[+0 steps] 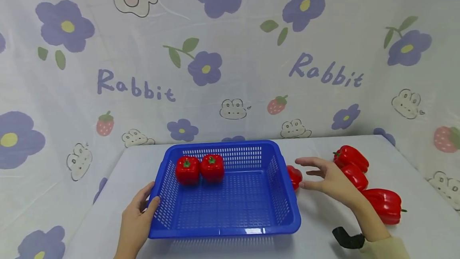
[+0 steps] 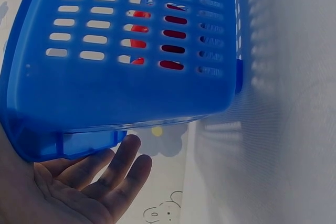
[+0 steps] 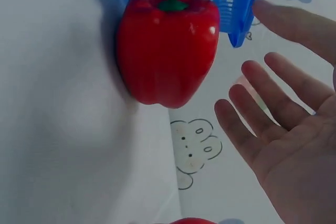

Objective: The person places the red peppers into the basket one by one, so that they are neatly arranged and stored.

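A blue plastic basket [image 1: 223,199] with slotted walls stands on the white table, and two red bell peppers with green stems, a left one [image 1: 187,171] and a right one [image 1: 212,169], sit in its back left part. My left hand [image 1: 138,215] holds the basket's left rim, thumb over the top and fingers outside. Just outside the right wall is another red bell pepper [image 3: 168,51], partly hidden by the rim in the head view. Beside it my right hand [image 1: 323,177] is spread with thumb and fingers apart, holding nothing.
To the right of my right hand lie more red bell peppers: one at the back [image 1: 352,158], one in the middle [image 1: 355,176] and one in front [image 1: 384,205]. A black strap piece [image 1: 347,238] shows by the right wrist. A printed curtain [image 1: 230,91] hangs behind the table.
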Demonstrator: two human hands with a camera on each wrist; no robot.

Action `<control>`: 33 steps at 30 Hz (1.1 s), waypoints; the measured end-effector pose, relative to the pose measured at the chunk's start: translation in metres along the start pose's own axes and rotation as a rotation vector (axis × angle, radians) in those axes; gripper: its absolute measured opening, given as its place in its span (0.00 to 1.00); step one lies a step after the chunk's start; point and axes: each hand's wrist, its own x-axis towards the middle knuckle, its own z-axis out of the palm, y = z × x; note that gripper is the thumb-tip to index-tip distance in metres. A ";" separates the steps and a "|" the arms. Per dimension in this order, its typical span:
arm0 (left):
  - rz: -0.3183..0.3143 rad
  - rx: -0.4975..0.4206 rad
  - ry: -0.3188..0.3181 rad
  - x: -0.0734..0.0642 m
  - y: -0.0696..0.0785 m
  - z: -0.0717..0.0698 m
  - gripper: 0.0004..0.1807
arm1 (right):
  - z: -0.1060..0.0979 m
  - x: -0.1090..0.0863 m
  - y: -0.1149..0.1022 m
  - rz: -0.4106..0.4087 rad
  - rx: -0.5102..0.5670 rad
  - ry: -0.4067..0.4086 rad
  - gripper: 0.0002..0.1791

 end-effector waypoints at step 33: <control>-0.003 -0.014 0.011 0.001 -0.004 0.002 0.29 | 0.012 0.015 0.022 0.034 0.073 -0.131 0.38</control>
